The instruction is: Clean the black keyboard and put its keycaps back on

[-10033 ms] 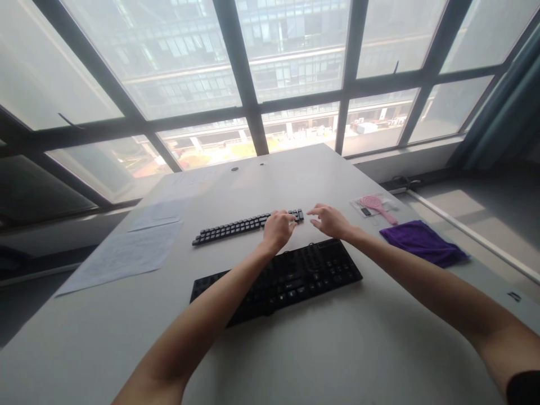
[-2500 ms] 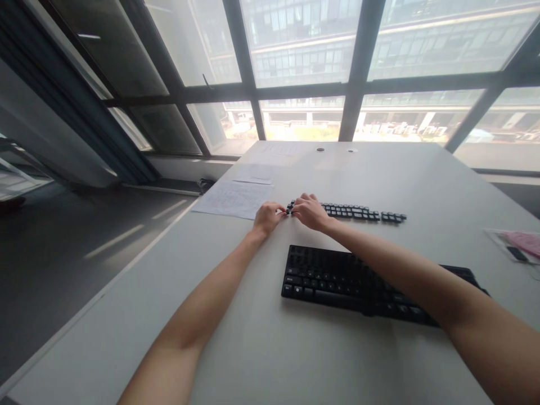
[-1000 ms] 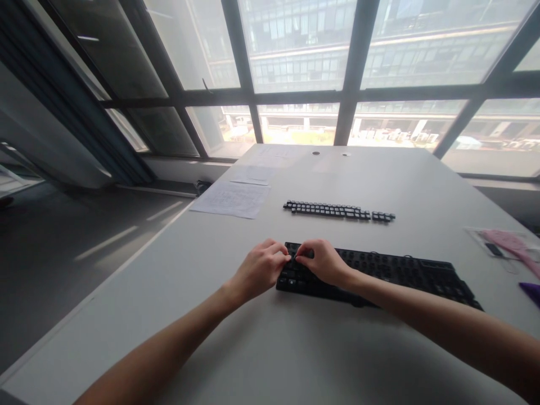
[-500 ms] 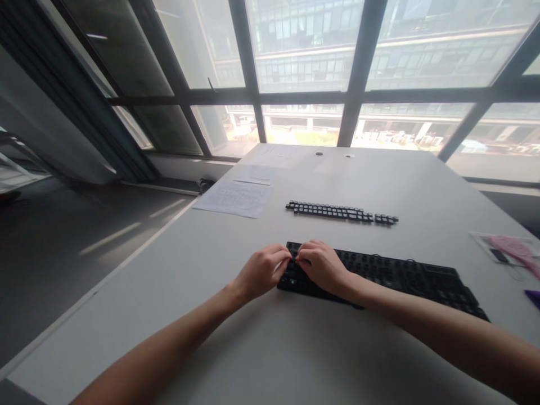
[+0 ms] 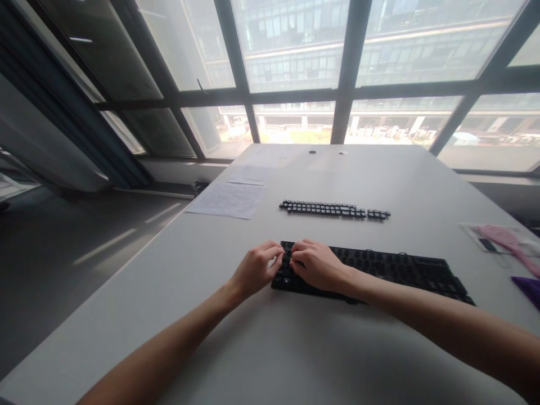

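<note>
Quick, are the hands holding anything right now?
Left hand: curled at the black keyboard; can't tell if it holds anything.
Right hand: curled over the black keyboard; can't tell either.

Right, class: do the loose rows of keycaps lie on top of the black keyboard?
No, the keycaps lie on the white table, beyond the black keyboard and apart from it.

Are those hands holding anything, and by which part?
Cannot tell: the left hand and right hand are at the black keyboard, but any pinched piece is indistinct.
</note>
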A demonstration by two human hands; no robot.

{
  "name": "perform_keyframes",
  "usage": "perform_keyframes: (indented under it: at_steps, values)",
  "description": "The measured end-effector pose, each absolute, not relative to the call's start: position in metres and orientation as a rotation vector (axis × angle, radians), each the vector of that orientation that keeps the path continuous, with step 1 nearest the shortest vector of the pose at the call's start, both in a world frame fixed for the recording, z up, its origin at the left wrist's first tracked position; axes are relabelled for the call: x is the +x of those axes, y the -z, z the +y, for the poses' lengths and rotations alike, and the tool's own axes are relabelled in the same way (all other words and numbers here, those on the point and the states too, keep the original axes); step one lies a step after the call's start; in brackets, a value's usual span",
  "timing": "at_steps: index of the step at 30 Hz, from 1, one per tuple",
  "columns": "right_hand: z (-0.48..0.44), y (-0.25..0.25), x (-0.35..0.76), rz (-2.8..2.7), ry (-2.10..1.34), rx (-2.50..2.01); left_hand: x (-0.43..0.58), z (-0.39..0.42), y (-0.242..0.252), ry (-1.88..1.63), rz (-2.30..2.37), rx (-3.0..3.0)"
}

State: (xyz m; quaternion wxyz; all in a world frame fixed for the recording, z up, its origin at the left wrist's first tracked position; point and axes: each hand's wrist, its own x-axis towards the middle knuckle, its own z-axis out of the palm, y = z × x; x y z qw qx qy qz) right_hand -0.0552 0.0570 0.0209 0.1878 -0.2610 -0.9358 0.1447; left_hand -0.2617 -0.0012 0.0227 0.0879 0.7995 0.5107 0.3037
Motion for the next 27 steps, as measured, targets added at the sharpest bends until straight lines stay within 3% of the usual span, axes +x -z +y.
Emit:
perform_keyframes:
  at_steps: [4, 13, 27]
  values:
    - [0.087, -0.021, -0.052, -2.489, -0.457, -0.888, -0.272, 0.033, -0.028, -0.969, 1.660, 2.385]
    - [0.181, -0.019, -0.071, -2.553, -0.048, -1.157, -0.279, 0.152, -0.004, -0.894, 1.978, 2.380]
    - [0.204, 0.002, -0.091, -2.615, 0.015, -0.980, -0.276, 0.165, 0.017, -0.881, 1.921, 2.348]
